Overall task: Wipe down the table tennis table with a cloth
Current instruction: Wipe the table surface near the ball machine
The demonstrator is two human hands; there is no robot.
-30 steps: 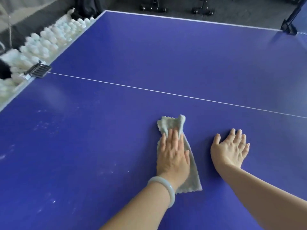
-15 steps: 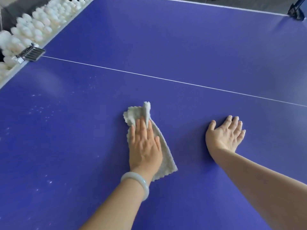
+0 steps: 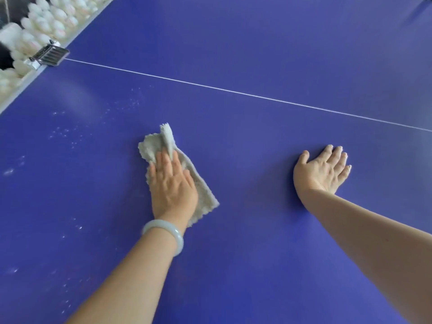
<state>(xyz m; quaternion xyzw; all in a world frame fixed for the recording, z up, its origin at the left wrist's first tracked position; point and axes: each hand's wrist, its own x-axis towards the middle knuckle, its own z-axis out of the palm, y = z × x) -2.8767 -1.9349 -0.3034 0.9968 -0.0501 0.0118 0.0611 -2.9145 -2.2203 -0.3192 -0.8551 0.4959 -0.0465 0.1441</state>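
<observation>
A pale grey cloth point(image 3: 203, 192) lies folded on the blue table tennis table point(image 3: 257, 54). My left hand point(image 3: 171, 185), with a pale bangle on its wrist, presses flat on the cloth with straight fingers. My right hand point(image 3: 321, 170) rests flat on the bare table top to the right, fingers spread, apart from the cloth. White dust specks point(image 3: 131, 104) dot the surface left of the cloth. A thin white line point(image 3: 245, 93) crosses the table beyond both hands.
A metal clamp point(image 3: 48, 56) sits on the table's left edge where the white line ends. Beyond that edge lie several white balls point(image 3: 46, 17). The table stretches far ahead and to the right.
My left hand has slid the cloth leftward across the table. My right hand has stayed flat in the same spot. The view has tilted down and left.
</observation>
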